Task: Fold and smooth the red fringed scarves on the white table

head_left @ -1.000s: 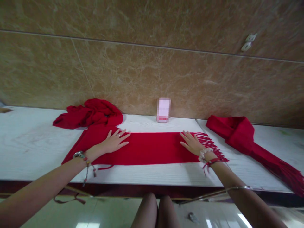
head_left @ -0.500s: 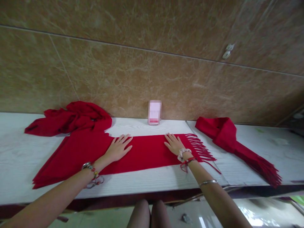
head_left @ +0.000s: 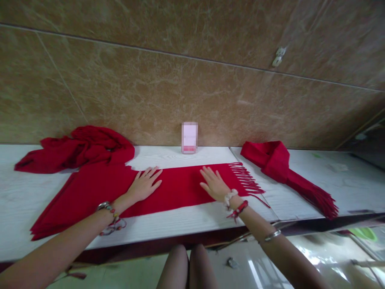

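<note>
Showing below the near edge of the white table [head_left: 180,220], two bare knees [head_left: 188,265] point toward it. Over that edge reach both forearms, with bracelets at the wrists. The left hand [head_left: 144,185] lies palm down and open, fingers spread, where the flat red scarf [head_left: 180,186] meets a broader layered stretch of red cloth [head_left: 84,196]; whether the two are one piece I cannot tell. The right hand [head_left: 215,185] is also open and palm down on the scarf, nearer its fringed end. Neither hand grips anything. The scarf lies across the table in front of the person, fringe to the right, with a loose red strand beside the fringe. Beyond the layered cloth sits a crumpled red heap [head_left: 78,148]. Off to the right lies a second scarf [head_left: 275,162], folded over, its fringe toward the near edge. Farther back, a blurred pink-and-white object [head_left: 189,137] stands by the brown tiled wall [head_left: 180,92], which carries a pale fitting [head_left: 279,57] higher up.
</note>
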`<action>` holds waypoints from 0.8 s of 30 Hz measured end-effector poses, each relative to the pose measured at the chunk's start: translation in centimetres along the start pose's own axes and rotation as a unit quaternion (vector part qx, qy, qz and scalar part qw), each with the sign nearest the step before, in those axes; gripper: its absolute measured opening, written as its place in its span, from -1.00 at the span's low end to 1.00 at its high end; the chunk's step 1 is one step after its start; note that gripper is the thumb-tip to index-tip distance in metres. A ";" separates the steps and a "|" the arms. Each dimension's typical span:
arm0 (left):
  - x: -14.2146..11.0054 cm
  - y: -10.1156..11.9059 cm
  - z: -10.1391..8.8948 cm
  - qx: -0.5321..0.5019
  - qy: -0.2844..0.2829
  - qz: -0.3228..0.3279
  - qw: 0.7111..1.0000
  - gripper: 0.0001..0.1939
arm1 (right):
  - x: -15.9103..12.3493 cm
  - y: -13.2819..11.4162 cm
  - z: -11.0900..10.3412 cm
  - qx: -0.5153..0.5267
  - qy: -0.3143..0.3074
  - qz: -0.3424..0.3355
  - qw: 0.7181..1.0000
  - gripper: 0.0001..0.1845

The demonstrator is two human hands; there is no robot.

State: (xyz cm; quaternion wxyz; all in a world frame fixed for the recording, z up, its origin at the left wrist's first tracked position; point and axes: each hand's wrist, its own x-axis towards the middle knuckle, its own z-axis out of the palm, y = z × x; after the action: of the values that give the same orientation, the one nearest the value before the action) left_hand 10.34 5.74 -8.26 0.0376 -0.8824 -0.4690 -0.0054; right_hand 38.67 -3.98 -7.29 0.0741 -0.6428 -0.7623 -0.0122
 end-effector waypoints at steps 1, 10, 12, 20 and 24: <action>0.0 0.1 -0.2 0.003 -0.003 0.000 1.000 -0.51 | -0.1 -2.0 0.3 0.011 -0.013 -0.041 0.999 -0.43; -0.2 0.3 -1.0 0.003 -0.018 0.001 1.000 -0.51 | -4.2 5.4 0.2 -0.046 -0.042 0.059 0.996 -0.49; -0.4 0.4 -1.0 0.005 -0.020 0.001 1.000 -0.51 | -5.5 9.3 0.1 -0.069 -0.029 0.102 0.992 -0.51; 0.6 -0.8 -2.9 -0.001 -0.097 0.049 0.994 -0.49 | -2.5 10.3 -0.7 -0.057 0.023 0.113 0.992 -0.48; 1.7 -4.1 -4.9 0.014 -0.118 0.067 0.991 -0.46 | 3.7 5.0 -1.0 0.000 -0.029 -0.054 0.998 -0.45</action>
State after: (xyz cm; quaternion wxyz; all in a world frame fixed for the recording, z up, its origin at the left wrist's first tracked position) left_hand 7.99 9.04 -3.05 -0.0054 -0.9056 -0.4102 0.1075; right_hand 43.09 0.38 -6.19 0.0515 -0.6010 -0.7976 0.0024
